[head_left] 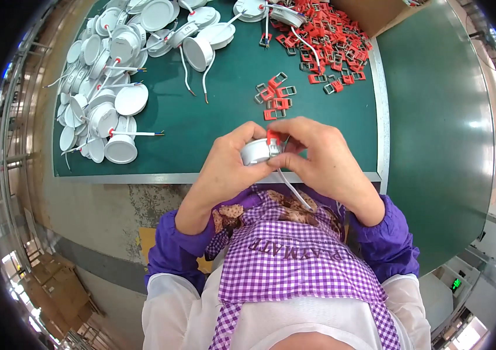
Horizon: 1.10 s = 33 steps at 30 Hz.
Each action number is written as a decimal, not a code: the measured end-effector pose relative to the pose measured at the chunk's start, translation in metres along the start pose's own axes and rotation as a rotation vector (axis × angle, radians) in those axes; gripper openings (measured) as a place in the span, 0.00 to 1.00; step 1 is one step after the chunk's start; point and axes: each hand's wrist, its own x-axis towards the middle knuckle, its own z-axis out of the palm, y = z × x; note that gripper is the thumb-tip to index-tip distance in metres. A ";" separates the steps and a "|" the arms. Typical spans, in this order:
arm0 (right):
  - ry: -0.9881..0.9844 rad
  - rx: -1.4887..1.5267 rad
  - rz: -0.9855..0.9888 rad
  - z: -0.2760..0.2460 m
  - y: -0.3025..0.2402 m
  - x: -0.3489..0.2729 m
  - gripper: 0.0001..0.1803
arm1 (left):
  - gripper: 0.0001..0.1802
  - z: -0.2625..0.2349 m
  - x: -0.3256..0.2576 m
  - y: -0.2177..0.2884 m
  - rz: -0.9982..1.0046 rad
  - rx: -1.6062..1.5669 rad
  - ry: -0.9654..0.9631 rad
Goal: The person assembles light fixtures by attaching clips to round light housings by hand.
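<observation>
While both hands hold it above the near edge of the green bench (201,128), the small round white plastic lamp housing (255,152) looks light, rigid and smooth.
Left hand (224,166) fingers close around its rim, the best hold; right hand (324,160) fingers pinch a red plastic spring clip (273,137) against its top, thin white lead (291,191) dangling.

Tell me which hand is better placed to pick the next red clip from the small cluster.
Right hand, probably: the small cluster of red plastic clips lies just beyond it, while the left hand cradles the round white lamp housing.
</observation>
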 end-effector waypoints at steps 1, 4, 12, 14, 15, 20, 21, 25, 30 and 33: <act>-0.002 -0.002 -0.004 -0.002 0.001 0.002 0.21 | 0.17 -0.002 0.000 0.000 0.003 0.000 0.005; 0.100 0.036 -0.025 -0.012 0.018 0.024 0.12 | 0.22 -0.009 -0.003 0.000 0.030 -0.092 0.103; 0.076 -0.613 -0.182 -0.017 0.083 0.052 0.05 | 0.14 -0.028 -0.005 -0.033 -0.169 -0.972 0.326; 0.073 -0.662 -0.176 -0.013 0.086 0.051 0.05 | 0.14 -0.022 -0.006 -0.034 -0.191 -1.049 0.348; 0.089 -0.644 -0.187 -0.012 0.087 0.048 0.04 | 0.14 -0.018 -0.006 -0.034 -0.214 -1.125 0.361; 0.214 -0.578 -0.115 -0.014 0.085 0.035 0.04 | 0.16 -0.002 -0.003 -0.028 -0.302 -1.322 0.315; 0.199 -0.296 0.037 -0.019 0.079 0.031 0.04 | 0.17 0.000 -0.003 -0.029 -0.328 -1.382 0.275; 0.180 0.338 0.242 -0.027 0.079 0.017 0.05 | 0.18 0.014 0.001 -0.029 -0.241 -1.241 0.222; 0.208 0.546 0.269 -0.030 0.065 0.005 0.09 | 0.21 0.026 0.006 -0.017 -0.184 -1.049 0.204; 0.195 0.558 0.318 -0.027 0.064 -0.001 0.13 | 0.20 0.034 0.008 -0.011 -0.148 -1.018 0.306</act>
